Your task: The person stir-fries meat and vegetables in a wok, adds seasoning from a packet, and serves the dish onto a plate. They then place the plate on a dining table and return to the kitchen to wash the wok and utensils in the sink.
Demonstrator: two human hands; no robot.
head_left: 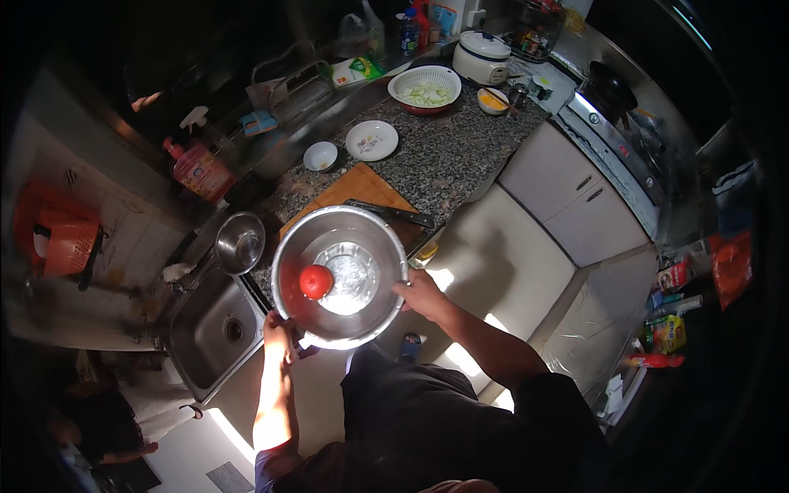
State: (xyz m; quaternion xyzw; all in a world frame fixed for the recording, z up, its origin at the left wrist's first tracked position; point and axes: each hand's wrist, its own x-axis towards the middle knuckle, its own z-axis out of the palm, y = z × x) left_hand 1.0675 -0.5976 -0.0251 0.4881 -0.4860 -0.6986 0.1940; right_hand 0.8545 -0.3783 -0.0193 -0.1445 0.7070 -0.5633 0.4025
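Observation:
Between my two hands I hold a large round metal basin by its rim. A single red tomato lies inside it, left of centre. My left hand grips the rim at the lower left, its fingers partly under the basin. At the right side of the rim, my right hand has its thumb on top, the other fingers mostly hidden. Just beyond the basin, a wooden cutting board lies on the counter with a dark-handled knife across it; the basin covers part of the board.
A metal sink is at the left, with a smaller steel bowl by it. On the granite counter stand a white plate, a small bowl, a colander of sliced vegetable, a yellow-filled bowl and a rice cooker.

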